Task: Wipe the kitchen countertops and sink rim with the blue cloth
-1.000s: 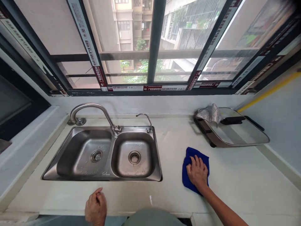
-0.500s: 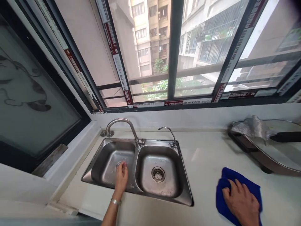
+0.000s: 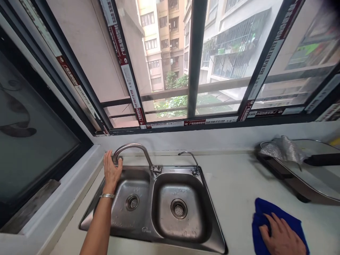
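Note:
My left hand (image 3: 112,171) rests with its fingers at the base of the curved steel faucet (image 3: 135,147), behind the left basin of the double stainless steel sink (image 3: 175,170). It wears a silver bracelet and holds nothing I can see. My right hand (image 3: 283,239) lies flat on a crumpled blue cloth (image 3: 261,226) on the pale countertop (image 3: 233,191), to the right of the sink. The cloth runs out of the bottom of the view.
A small tap (image 3: 189,157) stands behind the right basin. At the back right, a glass lid (image 3: 313,175) with a black handle lies on a dark base, with a crumpled silver mesh cloth (image 3: 283,149) on it. A raised white ledge (image 3: 61,184) borders the counter's left side.
My left hand has moved from over the left basin's drain to the faucet base at the back. The view has shifted slightly, and my right hand remains on the cloth.

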`<action>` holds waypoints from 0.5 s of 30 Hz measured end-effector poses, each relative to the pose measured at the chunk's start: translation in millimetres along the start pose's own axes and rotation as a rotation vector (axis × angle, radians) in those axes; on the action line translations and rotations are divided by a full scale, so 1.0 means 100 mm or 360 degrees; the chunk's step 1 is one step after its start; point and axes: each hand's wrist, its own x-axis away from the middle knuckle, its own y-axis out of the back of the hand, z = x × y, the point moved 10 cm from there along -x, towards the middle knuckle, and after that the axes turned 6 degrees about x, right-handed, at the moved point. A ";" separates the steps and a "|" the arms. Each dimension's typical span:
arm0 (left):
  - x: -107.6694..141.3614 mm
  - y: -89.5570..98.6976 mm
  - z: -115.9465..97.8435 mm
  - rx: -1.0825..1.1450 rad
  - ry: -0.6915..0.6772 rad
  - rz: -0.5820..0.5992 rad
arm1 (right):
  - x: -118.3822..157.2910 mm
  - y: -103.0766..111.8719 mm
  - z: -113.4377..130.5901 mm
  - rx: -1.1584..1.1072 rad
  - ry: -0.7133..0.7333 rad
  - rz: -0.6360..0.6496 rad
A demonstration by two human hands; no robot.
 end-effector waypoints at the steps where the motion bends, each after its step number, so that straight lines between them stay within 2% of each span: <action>1: -0.06 -0.08 0.05 0.0023 0.0031 0.0084 | 0.00 0.01 0.00 0.0018 0.0014 0.0001; 3: -0.15 -0.18 0.13 0.0062 0.0066 0.0195 | -0.01 0.02 0.00 0.0063 0.0017 0.0011; 6: -0.21 -0.18 0.22 0.0032 0.0113 0.0238 | 0.00 0.00 -0.02 0.0131 -0.0035 0.0082; 8: -0.22 -0.20 0.28 0.0092 0.0215 0.0378 | 0.01 0.00 -0.03 0.0155 -0.0046 0.0113; 12: -0.10 -0.41 0.26 0.0578 0.0447 0.0835 | 0.02 -0.01 -0.04 0.0187 -0.0046 0.0125; 13: -0.04 -0.47 0.22 0.0710 0.0505 0.0906 | 0.02 -0.01 -0.05 0.0197 -0.0046 0.0126; 15: 0.10 -0.59 0.11 0.0918 0.0609 0.0934 | 0.03 -0.03 -0.06 0.0207 -0.0038 0.0120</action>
